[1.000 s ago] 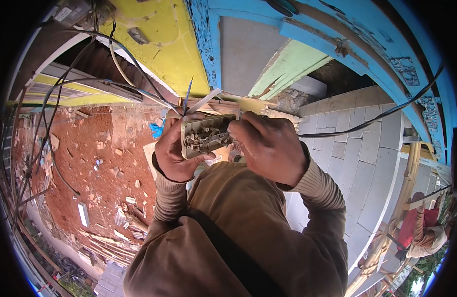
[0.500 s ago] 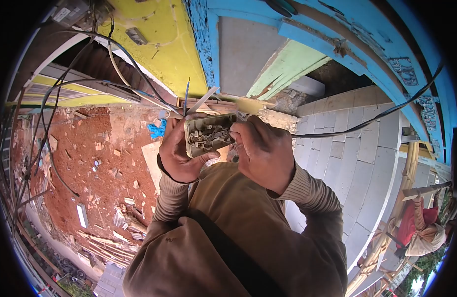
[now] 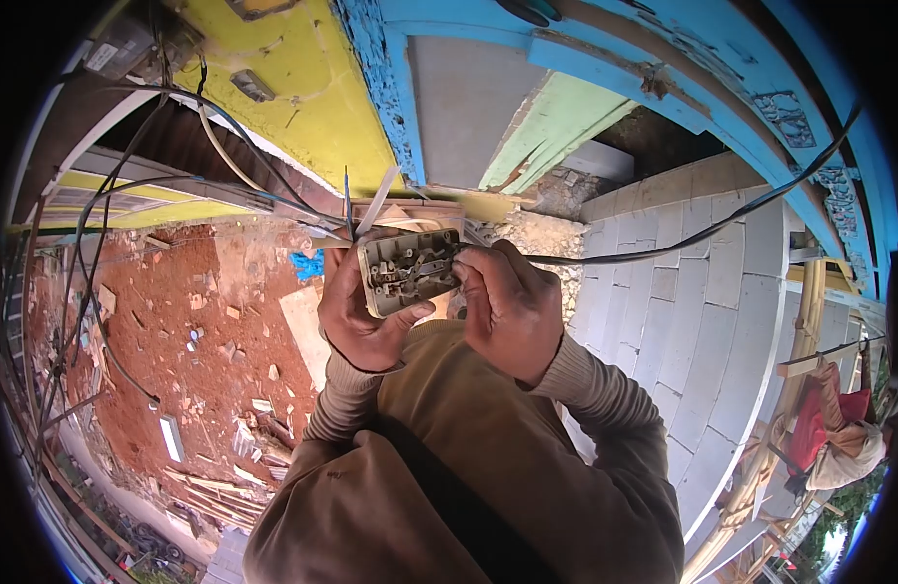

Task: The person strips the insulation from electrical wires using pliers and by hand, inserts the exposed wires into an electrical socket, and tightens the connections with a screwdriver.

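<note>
An open rectangular electrical box (image 3: 410,272) with metal contacts inside is in front of my chest. My left hand (image 3: 359,316) is wrapped round its left and lower side, thumb on the lower edge. At the box's right end, my right hand (image 3: 512,307) has thumb and fingers pinched together; what lies between them is too small to make out. A black cable (image 3: 663,259) runs from behind my right hand to the upper right. A blue-tipped wire (image 3: 347,200) and a pale strip (image 3: 379,200) rise behind the box.
Dark cables (image 3: 108,195) hang on the left, above red soil (image 3: 186,341) with scraps of wood. A grey block wall (image 3: 663,321) stands on the right. Yellow (image 3: 303,107) and blue-framed walls are ahead. Another person (image 3: 838,438) in red and beige is at the far right.
The view has shifted slightly. The box has tipped so its inside faces me more, and my right hand has moved lower and left along with it.
</note>
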`<act>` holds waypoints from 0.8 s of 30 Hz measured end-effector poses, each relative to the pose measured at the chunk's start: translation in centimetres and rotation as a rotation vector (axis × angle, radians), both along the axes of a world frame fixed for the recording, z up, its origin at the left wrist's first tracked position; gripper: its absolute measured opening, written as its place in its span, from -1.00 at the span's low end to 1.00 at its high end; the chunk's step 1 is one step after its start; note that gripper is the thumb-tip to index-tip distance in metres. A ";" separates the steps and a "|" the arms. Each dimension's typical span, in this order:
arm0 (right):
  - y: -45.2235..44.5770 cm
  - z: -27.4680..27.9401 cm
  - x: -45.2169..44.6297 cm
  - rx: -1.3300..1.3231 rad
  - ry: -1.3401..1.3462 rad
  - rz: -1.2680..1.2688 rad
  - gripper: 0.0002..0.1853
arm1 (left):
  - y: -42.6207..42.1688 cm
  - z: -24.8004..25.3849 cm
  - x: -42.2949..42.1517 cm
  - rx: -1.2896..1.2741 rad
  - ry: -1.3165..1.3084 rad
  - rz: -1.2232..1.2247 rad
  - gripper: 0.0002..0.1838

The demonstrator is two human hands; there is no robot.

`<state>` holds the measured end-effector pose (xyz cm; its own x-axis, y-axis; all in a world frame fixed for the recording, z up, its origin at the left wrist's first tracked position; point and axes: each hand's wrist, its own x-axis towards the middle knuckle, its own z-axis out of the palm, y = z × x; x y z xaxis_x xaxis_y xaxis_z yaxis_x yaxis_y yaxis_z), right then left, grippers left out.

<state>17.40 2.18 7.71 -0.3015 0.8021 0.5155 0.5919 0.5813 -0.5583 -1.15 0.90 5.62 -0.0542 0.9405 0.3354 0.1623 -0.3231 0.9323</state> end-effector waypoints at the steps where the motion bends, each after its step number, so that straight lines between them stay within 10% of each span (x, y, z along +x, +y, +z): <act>1: -0.1 0.1 0.0 -0.087 0.049 -0.024 -0.65 | 0.0 0.1 0.2 0.002 -0.001 -0.003 -0.24; 11: 1.4 1.0 0.3 -0.041 -0.158 0.144 -0.75 | 0.6 -2.8 0.6 -0.102 -0.552 -0.212 -0.57; 24: 0.3 1.0 -1.2 -0.148 0.017 0.084 -0.81 | 0.6 -1.2 0.8 -0.187 -0.329 0.035 -0.61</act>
